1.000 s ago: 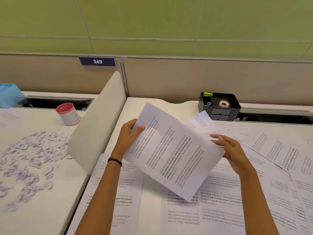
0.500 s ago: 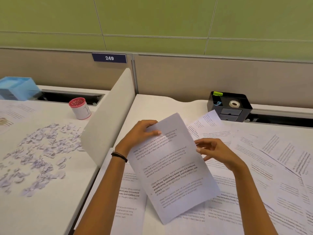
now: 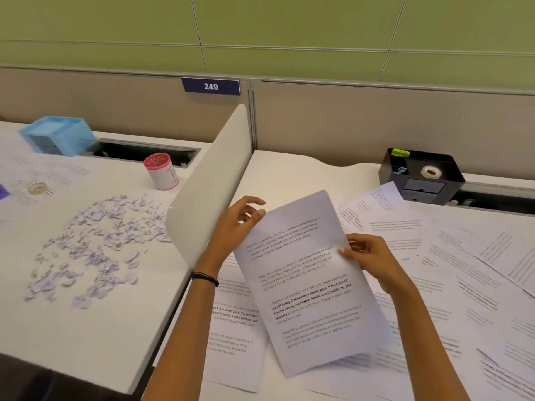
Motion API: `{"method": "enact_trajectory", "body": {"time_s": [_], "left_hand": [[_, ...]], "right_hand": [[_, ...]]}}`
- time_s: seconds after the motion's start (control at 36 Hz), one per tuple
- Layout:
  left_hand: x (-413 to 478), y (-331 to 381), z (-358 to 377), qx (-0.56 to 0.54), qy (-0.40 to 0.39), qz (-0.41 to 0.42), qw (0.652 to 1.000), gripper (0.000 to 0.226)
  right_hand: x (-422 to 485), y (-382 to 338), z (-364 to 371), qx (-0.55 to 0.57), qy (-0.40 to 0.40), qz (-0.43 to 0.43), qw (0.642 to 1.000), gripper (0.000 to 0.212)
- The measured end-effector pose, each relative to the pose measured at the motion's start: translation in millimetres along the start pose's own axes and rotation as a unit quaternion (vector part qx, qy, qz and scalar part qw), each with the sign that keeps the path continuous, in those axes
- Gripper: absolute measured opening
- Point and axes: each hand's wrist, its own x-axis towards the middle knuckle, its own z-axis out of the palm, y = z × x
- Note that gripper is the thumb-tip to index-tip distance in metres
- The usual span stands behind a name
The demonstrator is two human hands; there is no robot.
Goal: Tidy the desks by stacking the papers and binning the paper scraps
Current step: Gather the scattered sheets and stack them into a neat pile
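Observation:
I hold a printed sheet [image 3: 307,279] upright and slightly tilted over the right desk [image 3: 278,172]. My left hand [image 3: 236,227] pinches its upper left edge, and my right hand [image 3: 367,256] grips its right edge at mid height. Under and around it, several printed papers [image 3: 451,264] lie spread loosely over the right desk. One more sheet [image 3: 234,340] lies near the front left of that desk. A wide patch of small purple-white paper scraps [image 3: 95,250] covers the middle of the left desk [image 3: 86,337].
A white divider panel [image 3: 211,180] stands between the desks. A black organiser with a tape roll [image 3: 422,175] sits at the right desk's back. On the left desk are a red-lidded white cup [image 3: 160,170], a blue box [image 3: 58,134], a tape ring [image 3: 37,188] and more papers [image 3: 52,172].
The sheet has turned from a slanted, wide position to nearly upright. My right hand moved from its far corner onto its right edge. My view shifted left, showing more of the left desk.

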Motion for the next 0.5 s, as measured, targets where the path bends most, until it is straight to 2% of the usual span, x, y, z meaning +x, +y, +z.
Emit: {"method": "enact_trajectory", "body": {"time_s": [0.14,0.22,0.28,0.39,0.5], "left_hand": [[-29,-32,-2,-0.031,0.009,-0.072,0.997,0.044],[-44,-42,-2,-0.059,0.021,-0.123,0.990,0.045],[-53,-48,-2,-0.093,0.023,-0.168,0.981,0.054],[-70,-62,-10,-0.119,0.015,-0.246,0.962,0.075],[-78,-72,-19,-0.096,0.036,-0.311,0.945,0.061]], "right_hand": [[5,23,11,0.080,0.065,0.057,0.993,0.028],[7,36,22,0.119,0.084,0.100,0.984,0.028],[8,45,31,0.140,0.098,0.123,0.978,0.031],[7,59,54,0.179,0.124,0.153,0.964,0.021],[5,73,84,0.205,0.132,0.188,0.951,0.027]]}}
